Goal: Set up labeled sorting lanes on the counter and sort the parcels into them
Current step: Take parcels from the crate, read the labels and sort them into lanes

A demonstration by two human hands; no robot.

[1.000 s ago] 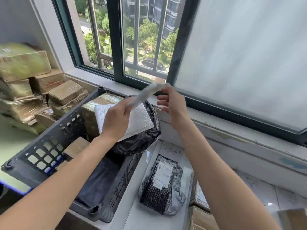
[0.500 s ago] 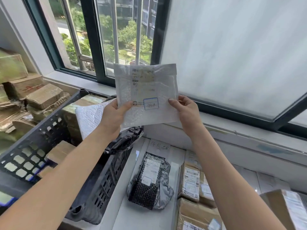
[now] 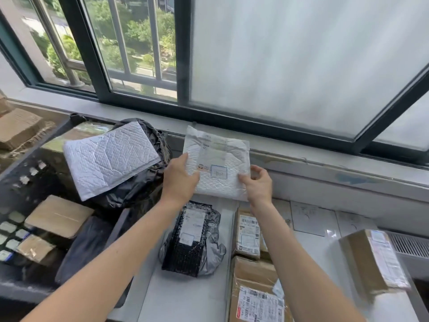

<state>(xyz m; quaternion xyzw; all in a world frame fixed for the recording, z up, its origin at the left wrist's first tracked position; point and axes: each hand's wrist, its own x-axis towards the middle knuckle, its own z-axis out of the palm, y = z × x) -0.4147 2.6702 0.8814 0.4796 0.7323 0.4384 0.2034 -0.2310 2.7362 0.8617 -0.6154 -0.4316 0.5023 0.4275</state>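
Note:
I hold a white bubble mailer with a printed label facing me, above the back of the counter near the window sill. My left hand grips its lower left edge and my right hand pinches its lower right corner. Below it on the white counter lies a black bubble-wrapped parcel in one lane. To its right lie brown cardboard parcels with labels. White paper lane labels lie at the back of the counter.
A dark plastic crate at left holds another white mailer, black bags and cardboard boxes. More boxes are stacked far left. A taped box sits at right. The window sill and frame run behind.
The mailer came out of the crate edge-on, was turned label towards me and held up high, and has now come down lower over the back of the counter. My view has shifted right.

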